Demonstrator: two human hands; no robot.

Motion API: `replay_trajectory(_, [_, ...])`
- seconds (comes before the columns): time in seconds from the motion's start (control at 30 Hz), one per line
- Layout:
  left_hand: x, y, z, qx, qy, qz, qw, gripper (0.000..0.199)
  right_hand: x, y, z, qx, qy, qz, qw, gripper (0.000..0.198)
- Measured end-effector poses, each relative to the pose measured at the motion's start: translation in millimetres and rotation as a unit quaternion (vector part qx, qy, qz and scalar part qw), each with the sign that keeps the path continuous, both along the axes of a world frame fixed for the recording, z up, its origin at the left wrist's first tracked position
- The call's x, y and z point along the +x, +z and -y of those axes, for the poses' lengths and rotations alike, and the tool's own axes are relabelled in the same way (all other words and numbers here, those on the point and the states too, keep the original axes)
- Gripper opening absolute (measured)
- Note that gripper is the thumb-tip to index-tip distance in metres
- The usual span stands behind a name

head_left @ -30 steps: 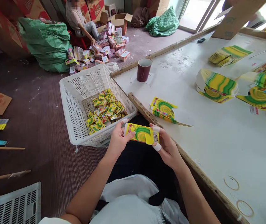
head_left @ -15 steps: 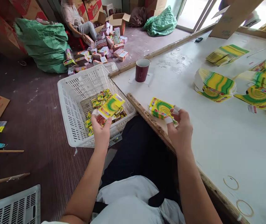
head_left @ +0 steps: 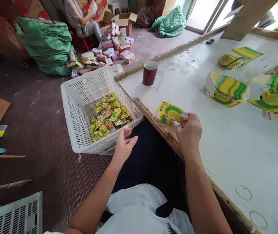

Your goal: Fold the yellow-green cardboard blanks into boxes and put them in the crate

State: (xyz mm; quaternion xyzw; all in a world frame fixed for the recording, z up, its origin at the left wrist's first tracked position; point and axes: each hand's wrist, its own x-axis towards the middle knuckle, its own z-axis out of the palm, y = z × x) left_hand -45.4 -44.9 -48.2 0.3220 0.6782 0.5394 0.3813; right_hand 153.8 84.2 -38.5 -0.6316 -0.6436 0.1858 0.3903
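Note:
My left hand (head_left: 125, 144) hangs in the air by the near right rim of the white plastic basket (head_left: 72, 123); its fingers are apart and hold nothing. Inside the basket lies a heap of small yellow-green printed packets (head_left: 109, 113). On the white table, my right hand (head_left: 189, 130) grips the near right end of a stack of flat yellow-green printed cartons (head_left: 170, 112) between thumb and fingers. White wraps cover some of its fingertips. How many cartons the stack holds, I cannot tell.
A dark red mug (head_left: 150, 74) stands near the table's wooden edge strip (head_left: 153, 118). Larger yellow-green cartons (head_left: 229, 91) lie at the table's right. Beyond the basket, a seated person (head_left: 80, 19) handles a box beside piled small boxes (head_left: 114, 45) and a green sack (head_left: 46, 45).
My left hand has let go of a yellow packet over the basket and moved right, toward the table. My right hand has closed on the carton stack. The seated person has raised a box.

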Motion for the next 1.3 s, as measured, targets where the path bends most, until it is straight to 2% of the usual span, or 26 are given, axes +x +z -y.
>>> replay_trajectory(0.17, [3,4.9,2,-0.006,-0.025,0.028,0.999,0.05,1,10,-1,-0.019,-0.008,-0.063,0.998,0.031])
replay_trajectory(0.27, [5,7.0,3,0.016,-0.044,0.063,0.997,0.063,-2,16,6,-0.026,-0.002,-0.108,0.994,0.036])
replay_trajectory(0.33, [10,10.3,2,0.061,-0.069,0.106,0.99,0.076,-11,19,20,-0.03,0.043,-0.165,0.985,0.041])
replay_trajectory(0.4, [18,16.2,0,0.113,-0.079,0.144,0.98,0.084,-26,21,42,-0.051,0.132,-0.245,0.959,0.044])
replay_trajectory(0.5, [29,29.8,-6,0.158,-0.037,0.189,0.968,0.08,-51,21,81,-0.135,0.265,-0.322,0.899,0.037])
replay_trajectory(0.57, [32,39.1,-10,0.179,0.014,0.226,0.957,0.068,-63,22,101,-0.164,0.296,-0.359,0.87,0.033])
replay_trajectory(0.63, [32,45.1,-13,0.208,0.064,0.261,0.94,0.058,-70,24,113,-0.174,0.321,-0.366,0.856,0.033])
replay_trajectory(0.73, [30,44.3,-17,0.22,0.112,0.303,0.92,0.058,-71,24,115,-0.187,0.36,-0.348,0.845,0.034])
replay_trajectory(0.8, [30,37.5,-17,0.203,0.122,0.32,0.917,0.062,-68,21,110,-0.192,0.355,-0.339,0.85,0.035])
replay_trajectory(0.9, [33,24.4,-14,0.197,0.102,0.294,0.93,0.063,-61,15,100,-0.163,0.292,-0.333,0.881,0.034])
replay_trajectory(1.0, [34,16.2,-10,0.197,0.052,0.23,0.951,0.047,-52,13,92,-0.14,0.257,-0.348,0.891,0.025])
replay_trajectory(1.07, [33,15.0,-8,0.183,0.042,0.208,0.96,0.034,-46,14,89,-0.14,0.262,-0.338,0.893,0.015])
replay_trajectory(1.13, [29,16.3,-7,0.167,0.04,0.194,0.966,0.031,-40,17,87,-0.125,0.274,-0.306,0.903,0.009])
replay_trajectory(1.2, [19,19.7,-7,0.155,0.033,0.173,0.972,0.036,-32,20,84,-0.063,0.28,-0.255,0.923,0.008])
replay_trajectory(1.3, [-4,29.9,-4,0.159,0.008,0.115,0.98,0.056,-19,29,78,0.098,0.279,-0.104,0.95,0.019])
